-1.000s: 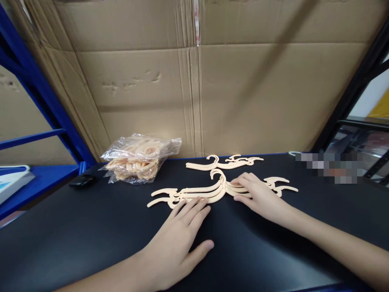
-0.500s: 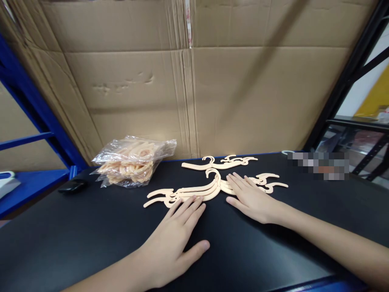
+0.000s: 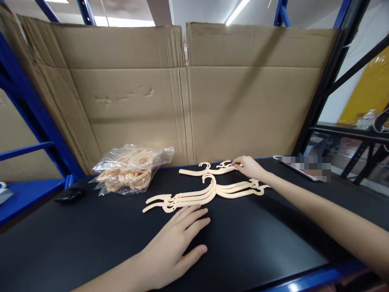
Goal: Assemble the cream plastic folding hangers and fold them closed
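Note:
A stack of cream plastic clothes hangers (image 3: 234, 195) lies flat on the black table, hooks pointing away from me. My left hand (image 3: 178, 239) is open, palm down with fingers spread, its fingertips at the near edge of the stack's left arms. Behind that stack lies another cream clothes hanger (image 3: 192, 173), possibly more than one. My right hand (image 3: 248, 166) reaches over to its right end, fingers bent and closed on that arm; the fingertips partly cover the end.
A clear plastic bag (image 3: 130, 168) full of cream hanger parts sits at the back left. Nearby lies a small black object (image 3: 69, 195). A partly blurred flat device (image 3: 299, 168) is at the right. Cardboard (image 3: 136, 101) walls the back, between blue and black frame posts.
My right hand has left the near stack and moved back to the far hanger's right end, fingers closing on it. My left hand stays nearly in place. The view has tilted upward.

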Action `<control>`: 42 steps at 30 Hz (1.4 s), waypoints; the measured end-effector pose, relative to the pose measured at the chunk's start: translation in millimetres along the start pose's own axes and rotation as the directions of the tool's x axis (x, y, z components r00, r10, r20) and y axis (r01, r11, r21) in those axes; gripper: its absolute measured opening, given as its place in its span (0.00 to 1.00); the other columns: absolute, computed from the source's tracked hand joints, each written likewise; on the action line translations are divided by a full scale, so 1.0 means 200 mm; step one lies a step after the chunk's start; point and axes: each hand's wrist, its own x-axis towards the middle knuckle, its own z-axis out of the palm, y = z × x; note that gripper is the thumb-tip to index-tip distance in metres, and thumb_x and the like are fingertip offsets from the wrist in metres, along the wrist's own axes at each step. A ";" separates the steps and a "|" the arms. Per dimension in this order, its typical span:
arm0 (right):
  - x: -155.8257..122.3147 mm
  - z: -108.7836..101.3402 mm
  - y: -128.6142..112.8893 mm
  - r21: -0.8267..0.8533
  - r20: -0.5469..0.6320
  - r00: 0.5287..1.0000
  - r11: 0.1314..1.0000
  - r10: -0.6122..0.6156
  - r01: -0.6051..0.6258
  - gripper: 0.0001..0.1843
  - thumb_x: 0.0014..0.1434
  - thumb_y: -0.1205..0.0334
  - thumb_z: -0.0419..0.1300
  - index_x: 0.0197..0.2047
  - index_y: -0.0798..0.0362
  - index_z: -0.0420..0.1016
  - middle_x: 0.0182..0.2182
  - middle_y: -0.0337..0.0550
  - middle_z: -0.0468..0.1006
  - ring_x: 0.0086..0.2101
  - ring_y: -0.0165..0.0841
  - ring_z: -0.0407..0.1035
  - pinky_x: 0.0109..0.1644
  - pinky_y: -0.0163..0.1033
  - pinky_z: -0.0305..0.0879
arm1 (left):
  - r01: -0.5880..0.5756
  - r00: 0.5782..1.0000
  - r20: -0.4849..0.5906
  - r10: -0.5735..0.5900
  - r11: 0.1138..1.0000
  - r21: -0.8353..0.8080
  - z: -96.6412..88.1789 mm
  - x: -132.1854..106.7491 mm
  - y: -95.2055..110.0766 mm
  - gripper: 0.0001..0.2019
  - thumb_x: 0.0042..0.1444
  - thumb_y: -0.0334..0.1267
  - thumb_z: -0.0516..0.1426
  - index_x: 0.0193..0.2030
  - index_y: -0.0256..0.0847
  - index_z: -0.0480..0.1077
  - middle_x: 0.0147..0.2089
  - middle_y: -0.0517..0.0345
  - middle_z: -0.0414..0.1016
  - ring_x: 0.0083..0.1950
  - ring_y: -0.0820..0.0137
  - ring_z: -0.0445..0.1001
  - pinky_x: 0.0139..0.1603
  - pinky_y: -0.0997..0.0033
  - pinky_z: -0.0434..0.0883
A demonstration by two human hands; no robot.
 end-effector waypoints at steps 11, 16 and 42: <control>0.31 0.06 0.08 -0.103 0.298 0.950 0.987 -0.091 0.127 0.09 0.58 0.67 0.60 0.41 0.53 0.78 0.40 0.45 0.80 0.40 0.34 0.73 0.47 0.38 0.66 | -0.040 0.997 0.067 0.047 0.994 -0.106 -0.04 0.01 0.00 0.19 0.61 0.39 0.52 0.59 0.46 0.64 0.62 0.53 0.67 0.67 0.57 0.55 0.67 0.50 0.55; 0.32 0.07 0.07 -0.188 0.380 0.920 0.966 -0.097 0.179 0.11 0.62 0.58 0.58 0.42 0.56 0.74 0.41 0.44 0.77 0.42 0.34 0.72 0.48 0.47 0.68 | -0.018 0.995 0.096 0.028 0.995 -0.094 -0.04 0.01 0.00 0.19 0.61 0.39 0.52 0.59 0.45 0.64 0.62 0.54 0.66 0.67 0.58 0.55 0.67 0.52 0.55; 0.27 0.08 0.08 -0.260 0.292 0.946 0.940 -0.143 0.222 0.08 0.61 0.66 0.57 0.40 0.54 0.77 0.40 0.45 0.77 0.43 0.35 0.70 0.47 0.40 0.64 | -0.047 0.996 0.064 0.057 0.987 -0.156 -0.05 0.01 0.01 0.18 0.60 0.37 0.53 0.57 0.45 0.65 0.61 0.50 0.66 0.62 0.59 0.62 0.64 0.55 0.60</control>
